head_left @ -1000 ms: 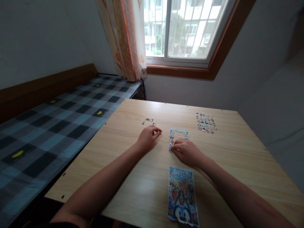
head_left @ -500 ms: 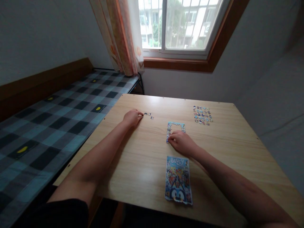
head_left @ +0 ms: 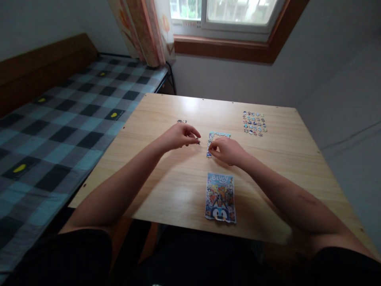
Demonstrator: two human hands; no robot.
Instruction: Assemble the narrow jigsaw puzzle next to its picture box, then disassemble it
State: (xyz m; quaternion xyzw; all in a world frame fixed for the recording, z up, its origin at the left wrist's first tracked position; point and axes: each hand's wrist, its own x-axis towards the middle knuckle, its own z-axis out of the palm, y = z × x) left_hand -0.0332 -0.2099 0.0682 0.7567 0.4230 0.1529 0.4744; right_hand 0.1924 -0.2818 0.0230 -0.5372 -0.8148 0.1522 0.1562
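Note:
My left hand (head_left: 182, 136) is over the table, closed in a pinch on a small puzzle piece (head_left: 198, 141). Just right of it lies a partly joined jigsaw puzzle (head_left: 216, 134), a bordered rectangle with colourful edges. My right hand (head_left: 228, 151) rests over the puzzle's lower part, thumb and fingertips pinched together at its left side. Whatever those fingertips may hold is hidden. Behind my left hand lie a few loose puzzle pieces (head_left: 181, 121). Closer to me is a printed picture sheet (head_left: 220, 198) with a blue cartoon dog face.
Rows of loose puzzle pieces (head_left: 254, 124) lie at the back right of the wooden table (head_left: 166, 190). A bed with a checked cover (head_left: 89, 109) stands along the left. Beyond the table are a curtain (head_left: 145, 31) and a window (head_left: 238, 14).
My left hand has moved right from the loose pieces toward the puzzle, now with a piece in its fingers. My right hand stays at the puzzle's left side. The view has tilted down.

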